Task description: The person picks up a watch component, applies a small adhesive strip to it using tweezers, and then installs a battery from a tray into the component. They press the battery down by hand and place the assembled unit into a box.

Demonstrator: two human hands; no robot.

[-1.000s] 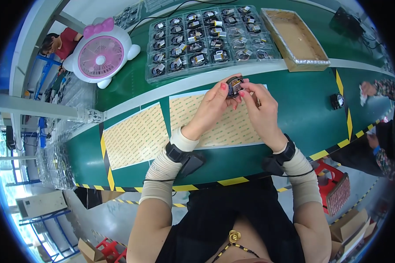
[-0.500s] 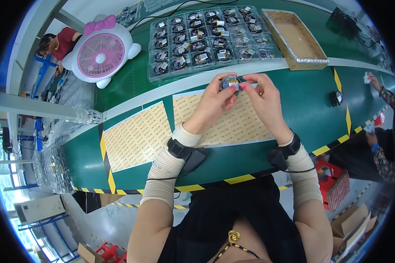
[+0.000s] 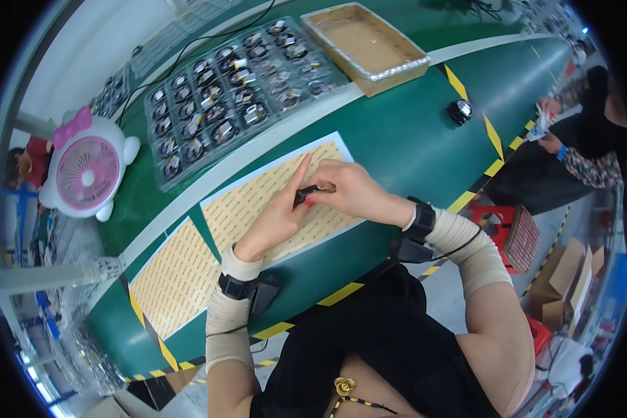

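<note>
The fan (image 3: pixel 87 174) stands at the far left. The small sheet (image 3: pixel 174 279) lies flat on the table (image 3: pixel 411 150). The clear tray (image 3: pixel 209 157), loaded with round units (image 3: pixel 224 132), is set beyond it, near the large sheet (image 3: pixel 247 195).

Left hand (image 3: pixel 275 216): positioned above the large sheet, forearm entering from the lower edge. The forefinger extends straight toward the far side of the table; the thumb and remaining fingers are closed on the part. Their exact contact is hidden.

Part (image 3: pixel 304 195): small and dark, held between both hands above the large sheet, mostly covered by fingers. Judged light, stiff and smooth-shelled; treat as fragile. Grip by the outer rim with light fingertip pressure; avoid pressing the faces.

Right hand (image 3: pixel 352 188): forearm angled in from the right, wrist level, back of the hand uppermost. Thumb and forefinger pinch the part at its right side; the other fingers are curled.

Farther right, the box (image 3: pixel 397 78) sits beyond the table's pale strip. A loose unit (image 3: pixel 460 111) rests beside the striped tape (image 3: pixel 493 137).
</note>
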